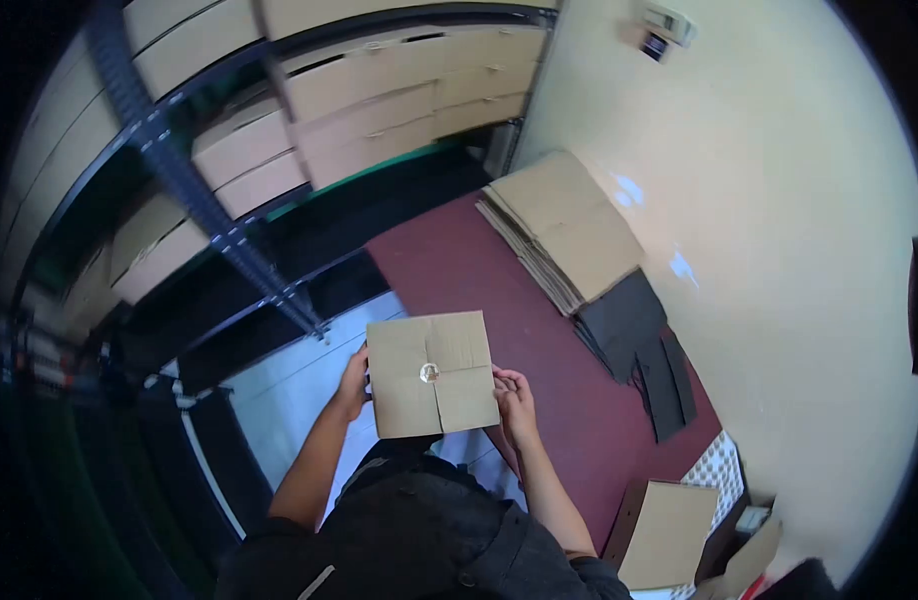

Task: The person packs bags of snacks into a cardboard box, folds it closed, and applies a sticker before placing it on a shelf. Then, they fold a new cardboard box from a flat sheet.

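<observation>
A square brown cardboard box (404, 350) is held up in front of my body, its top flaps folded together around a small round hole in the middle. My left hand (355, 382) grips its left side, with the fingers partly hidden behind the edge. At the right side, my right hand (516, 402) holds the box with curled fingers near its edge. Below the box the floor and my dark clothing show.
A dark red table (449, 250) carries a stack of flat cardboard (569, 220) and dark sheets (624, 325). An open box with contents (669, 535) is at the lower right. Metal shelving (194, 185) with cardboard boxes (364, 90) stands left and ahead; a wall (779, 250) is on the right.
</observation>
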The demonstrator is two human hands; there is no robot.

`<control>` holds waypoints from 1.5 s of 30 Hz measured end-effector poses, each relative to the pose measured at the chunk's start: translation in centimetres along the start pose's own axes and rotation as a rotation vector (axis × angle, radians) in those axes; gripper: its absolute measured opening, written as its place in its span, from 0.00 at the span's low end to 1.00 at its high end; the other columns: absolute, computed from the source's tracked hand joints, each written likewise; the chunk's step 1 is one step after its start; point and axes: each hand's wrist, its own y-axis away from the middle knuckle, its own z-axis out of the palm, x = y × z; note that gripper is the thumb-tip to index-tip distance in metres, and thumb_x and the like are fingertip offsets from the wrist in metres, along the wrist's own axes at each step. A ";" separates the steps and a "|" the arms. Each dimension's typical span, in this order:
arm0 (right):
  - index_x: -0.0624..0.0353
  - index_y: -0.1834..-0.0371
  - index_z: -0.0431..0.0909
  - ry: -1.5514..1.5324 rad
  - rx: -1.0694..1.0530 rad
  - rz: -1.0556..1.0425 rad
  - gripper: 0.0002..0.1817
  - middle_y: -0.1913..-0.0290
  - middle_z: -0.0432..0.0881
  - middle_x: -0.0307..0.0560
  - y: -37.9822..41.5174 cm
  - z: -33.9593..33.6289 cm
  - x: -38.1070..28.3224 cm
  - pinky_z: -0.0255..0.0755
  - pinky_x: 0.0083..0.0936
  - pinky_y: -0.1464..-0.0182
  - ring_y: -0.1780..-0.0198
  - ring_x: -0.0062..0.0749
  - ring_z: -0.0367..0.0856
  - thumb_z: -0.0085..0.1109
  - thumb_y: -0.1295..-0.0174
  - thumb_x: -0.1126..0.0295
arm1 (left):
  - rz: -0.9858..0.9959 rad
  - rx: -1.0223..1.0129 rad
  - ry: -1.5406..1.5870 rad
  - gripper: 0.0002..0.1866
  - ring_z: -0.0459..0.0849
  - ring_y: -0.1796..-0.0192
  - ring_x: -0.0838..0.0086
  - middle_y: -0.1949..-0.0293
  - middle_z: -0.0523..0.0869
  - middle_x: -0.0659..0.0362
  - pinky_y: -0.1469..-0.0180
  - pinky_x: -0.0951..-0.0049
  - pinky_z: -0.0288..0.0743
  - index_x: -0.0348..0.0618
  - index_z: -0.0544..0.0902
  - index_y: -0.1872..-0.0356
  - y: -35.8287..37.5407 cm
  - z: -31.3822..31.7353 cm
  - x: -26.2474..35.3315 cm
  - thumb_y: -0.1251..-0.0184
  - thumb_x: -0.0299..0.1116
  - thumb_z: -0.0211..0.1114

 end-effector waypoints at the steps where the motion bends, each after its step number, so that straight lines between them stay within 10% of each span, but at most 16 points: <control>1: 0.66 0.45 0.69 -0.135 -0.117 -0.009 0.16 0.34 0.67 0.57 0.3 0.7 -0.8 0.61 0.34 0.32 0.33 0.41 0.67 0.44 0.35 0.75 | 0.070 -0.045 -0.006 0.36 0.61 0.31 0.56 0.29 0.63 0.60 0.37 0.39 0.54 0.67 0.58 0.27 2.5 -1.7 0.8 0.34 0.66 0.39; 10: 0.70 0.39 0.69 -0.047 -0.742 -0.044 0.25 0.29 0.59 0.59 3.2 15.5 -5.0 0.48 0.40 0.25 0.25 0.45 0.54 0.51 0.40 0.71 | 0.560 0.124 0.195 0.46 0.67 0.34 0.62 0.30 0.65 0.53 0.39 0.56 0.63 0.47 0.53 0.25 23.8 -14.0 0.0 0.40 0.66 0.44; 16: 0.61 0.23 0.38 0.358 -1.402 -0.096 0.66 0.22 0.38 0.58 5.8 21.8 -5.6 0.33 0.37 0.24 0.21 0.42 0.33 0.80 0.60 0.62 | 0.610 0.516 0.208 0.50 0.74 0.39 0.64 0.34 0.71 0.52 0.41 0.62 0.67 0.46 0.57 0.26 31.1 -17.0 -6.7 0.46 0.68 0.52; 26: 0.66 0.25 0.31 0.685 -1.141 -0.463 0.69 0.23 0.36 0.64 8.4 36.7 2.5 0.43 0.38 0.25 0.23 0.49 0.42 0.81 0.59 0.64 | 1.138 0.384 0.159 0.49 0.56 0.25 0.59 0.27 0.58 0.47 0.26 0.59 0.42 0.36 0.58 0.28 34.9 -27.9 -4.5 0.45 0.58 0.64; 31: 0.63 0.25 0.31 0.491 -1.138 -0.468 0.74 0.25 0.38 0.63 9.6 44.5 7.0 0.36 0.40 0.25 0.24 0.49 0.40 0.83 0.66 0.54 | 1.053 0.381 0.003 0.71 0.42 0.22 0.62 0.23 0.42 0.48 0.25 0.62 0.36 0.37 0.50 0.26 38.5 -34.2 -1.3 0.76 0.44 0.86; 33: 0.59 0.24 0.32 0.456 -1.134 -0.482 0.72 0.25 0.41 0.60 10.8 48.0 6.5 0.36 0.39 0.25 0.24 0.48 0.41 0.82 0.64 0.55 | 1.013 0.512 -0.134 0.70 0.42 0.22 0.63 0.23 0.43 0.48 0.25 0.63 0.38 0.38 0.49 0.26 39.0 -36.3 -0.2 0.75 0.42 0.86; 35: 0.47 0.23 0.25 0.154 -0.967 0.271 0.67 0.22 0.42 0.45 11.5 51.5 5.1 0.42 0.40 0.25 0.23 0.39 0.45 0.66 0.53 0.36 | 0.997 0.602 -0.249 0.67 0.43 0.22 0.65 0.23 0.44 0.48 0.25 0.64 0.41 0.41 0.47 0.25 38.9 -38.9 0.7 0.69 0.36 0.84; 36: 0.40 0.22 0.35 -0.141 -1.073 0.224 0.52 0.22 0.44 0.39 11.3 51.7 5.3 0.46 0.40 0.26 0.23 0.40 0.46 0.47 0.43 0.29 | 0.993 0.608 -0.247 0.67 0.43 0.22 0.65 0.23 0.44 0.48 0.25 0.64 0.41 0.41 0.47 0.25 38.4 -40.2 0.9 0.69 0.36 0.84; 39: 0.53 0.28 0.58 -0.302 -0.832 0.457 0.40 0.30 0.65 0.47 8.2 53.3 7.9 0.57 0.39 0.30 0.30 0.41 0.63 0.41 0.34 0.36 | 0.983 0.444 0.067 0.62 0.42 0.22 0.60 0.23 0.42 0.47 0.25 0.61 0.41 0.42 0.49 0.25 36.7 -42.6 2.7 0.63 0.35 0.82; 45: 0.55 0.33 0.65 -0.267 -0.797 0.519 0.37 0.35 0.71 0.46 1.9 58.4 9.2 0.62 0.39 0.34 0.35 0.39 0.70 0.43 0.35 0.38 | 1.150 0.597 -0.159 0.62 0.37 0.22 0.55 0.24 0.38 0.45 0.25 0.57 0.37 0.49 0.51 0.25 31.0 -46.3 6.4 0.64 0.40 0.82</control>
